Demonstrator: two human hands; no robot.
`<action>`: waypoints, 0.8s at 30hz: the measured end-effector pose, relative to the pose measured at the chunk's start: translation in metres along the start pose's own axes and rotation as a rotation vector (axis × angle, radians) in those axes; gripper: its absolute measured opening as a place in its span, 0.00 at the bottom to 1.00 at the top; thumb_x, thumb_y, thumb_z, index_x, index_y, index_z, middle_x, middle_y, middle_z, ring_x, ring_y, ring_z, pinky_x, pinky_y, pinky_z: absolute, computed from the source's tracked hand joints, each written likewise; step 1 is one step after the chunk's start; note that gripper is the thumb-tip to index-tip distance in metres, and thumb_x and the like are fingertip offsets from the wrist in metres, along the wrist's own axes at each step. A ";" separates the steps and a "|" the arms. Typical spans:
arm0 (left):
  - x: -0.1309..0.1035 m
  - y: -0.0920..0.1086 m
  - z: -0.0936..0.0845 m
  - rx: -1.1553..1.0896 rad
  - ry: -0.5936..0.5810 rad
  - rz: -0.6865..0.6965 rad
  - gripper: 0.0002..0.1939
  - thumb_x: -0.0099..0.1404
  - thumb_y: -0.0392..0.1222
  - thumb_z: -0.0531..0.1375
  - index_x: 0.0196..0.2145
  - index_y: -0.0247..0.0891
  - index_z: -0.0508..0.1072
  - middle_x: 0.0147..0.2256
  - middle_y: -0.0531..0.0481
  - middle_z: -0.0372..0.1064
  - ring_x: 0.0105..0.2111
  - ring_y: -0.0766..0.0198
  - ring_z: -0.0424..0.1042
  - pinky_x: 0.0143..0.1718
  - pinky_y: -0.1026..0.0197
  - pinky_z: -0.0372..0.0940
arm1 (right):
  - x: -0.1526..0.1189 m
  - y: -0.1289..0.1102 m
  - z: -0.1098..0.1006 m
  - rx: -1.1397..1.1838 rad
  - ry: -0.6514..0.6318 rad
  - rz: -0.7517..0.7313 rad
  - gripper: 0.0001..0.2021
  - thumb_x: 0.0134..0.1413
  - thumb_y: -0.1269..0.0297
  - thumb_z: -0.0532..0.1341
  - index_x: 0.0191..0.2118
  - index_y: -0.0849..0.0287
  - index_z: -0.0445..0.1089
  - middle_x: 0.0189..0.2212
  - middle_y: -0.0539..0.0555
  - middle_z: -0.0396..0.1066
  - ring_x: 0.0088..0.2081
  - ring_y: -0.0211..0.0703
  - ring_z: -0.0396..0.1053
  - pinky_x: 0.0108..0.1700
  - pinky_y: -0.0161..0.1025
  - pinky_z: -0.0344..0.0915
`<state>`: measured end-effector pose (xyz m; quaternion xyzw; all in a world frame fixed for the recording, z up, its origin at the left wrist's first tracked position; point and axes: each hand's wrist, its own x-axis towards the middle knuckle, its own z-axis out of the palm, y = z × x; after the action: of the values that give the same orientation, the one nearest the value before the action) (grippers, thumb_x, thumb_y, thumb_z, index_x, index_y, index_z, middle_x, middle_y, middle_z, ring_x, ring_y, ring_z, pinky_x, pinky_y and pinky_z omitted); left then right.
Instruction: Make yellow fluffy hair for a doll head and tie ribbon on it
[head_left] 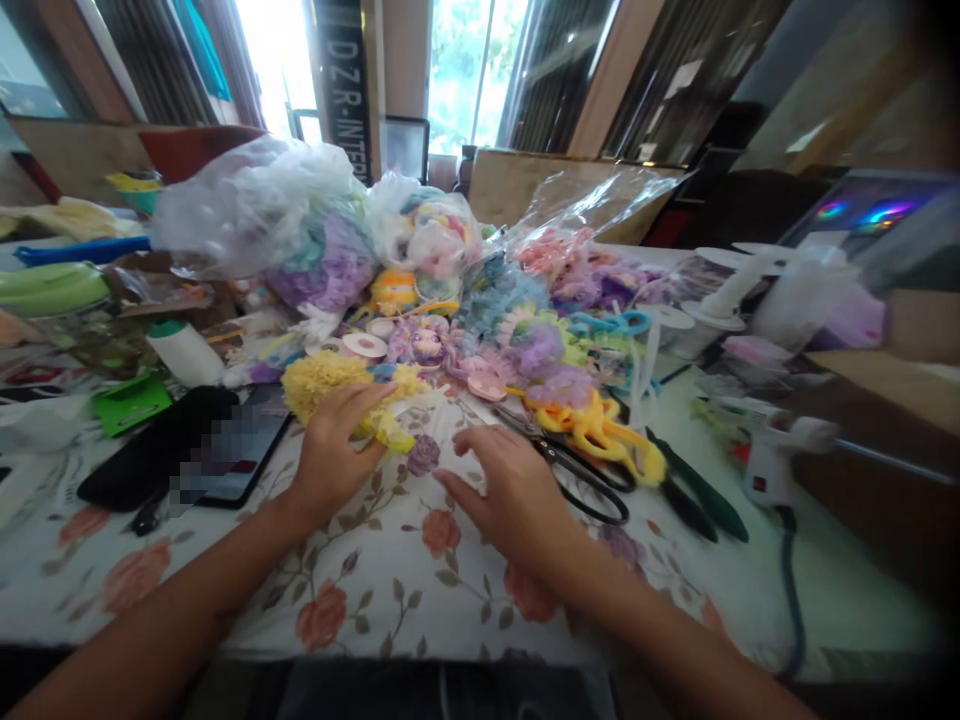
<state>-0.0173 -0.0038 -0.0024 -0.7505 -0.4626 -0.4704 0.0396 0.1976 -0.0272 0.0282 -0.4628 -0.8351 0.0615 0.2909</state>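
My left hand (341, 440) is closed around the near side of a fluffy yellow bundle (319, 380), thumb and fingers on a smooth yellow end (394, 432) of it. What lies under the palm is hidden. To its right, my right hand (517, 485) hovers over the floral tablecloth (397, 600), fingers curved and apart, nothing in them. Black-handled scissors (581, 485) lie just beyond the right hand. Beside them is a bunch of orange-yellow fuzzy stems (600, 430). A pink round piece (487, 383) rests between and behind the hands.
Plastic bags of pastel fluffy material (322, 250) are heaped at the back. Left of me lie a phone (251, 450), a black pouch (157, 450) and a white thread cone (184, 352). On the right are dark-handled pliers (701, 490), a corded white glue gun (765, 460) and a cardboard box (885, 390).
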 end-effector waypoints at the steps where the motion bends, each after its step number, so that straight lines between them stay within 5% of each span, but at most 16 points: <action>1: 0.000 -0.001 0.000 0.001 -0.002 -0.012 0.24 0.56 0.31 0.58 0.51 0.43 0.70 0.47 0.48 0.72 0.49 0.56 0.69 0.54 0.51 0.62 | 0.007 -0.007 0.010 0.021 0.016 -0.023 0.08 0.53 0.61 0.62 0.34 0.59 0.65 0.32 0.58 0.71 0.37 0.51 0.68 0.40 0.45 0.62; 10: 0.000 -0.006 0.000 -0.017 -0.087 -0.055 0.24 0.57 0.35 0.58 0.52 0.42 0.68 0.50 0.46 0.71 0.51 0.55 0.68 0.55 0.49 0.61 | 0.030 -0.011 0.056 0.552 0.066 0.127 0.12 0.49 0.62 0.63 0.37 0.56 0.60 0.33 0.50 0.68 0.36 0.41 0.67 0.39 0.38 0.64; 17: -0.003 -0.001 0.002 -0.051 -0.160 -0.021 0.25 0.60 0.38 0.60 0.56 0.42 0.65 0.52 0.45 0.69 0.52 0.56 0.68 0.55 0.53 0.61 | 0.026 -0.009 0.039 0.567 0.081 0.129 0.06 0.54 0.62 0.61 0.38 0.57 0.68 0.34 0.51 0.72 0.34 0.40 0.67 0.38 0.36 0.62; 24: 0.002 0.009 -0.008 -0.174 -0.288 -0.150 0.28 0.57 0.40 0.62 0.56 0.41 0.65 0.54 0.45 0.67 0.52 0.55 0.68 0.56 0.53 0.61 | 0.029 -0.008 0.017 0.609 0.027 0.232 0.08 0.54 0.61 0.59 0.30 0.60 0.69 0.22 0.47 0.64 0.24 0.34 0.58 0.28 0.32 0.55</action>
<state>-0.0160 -0.0118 0.0068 -0.7739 -0.4758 -0.3979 -0.1274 0.1712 -0.0056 0.0292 -0.4472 -0.7161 0.3350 0.4182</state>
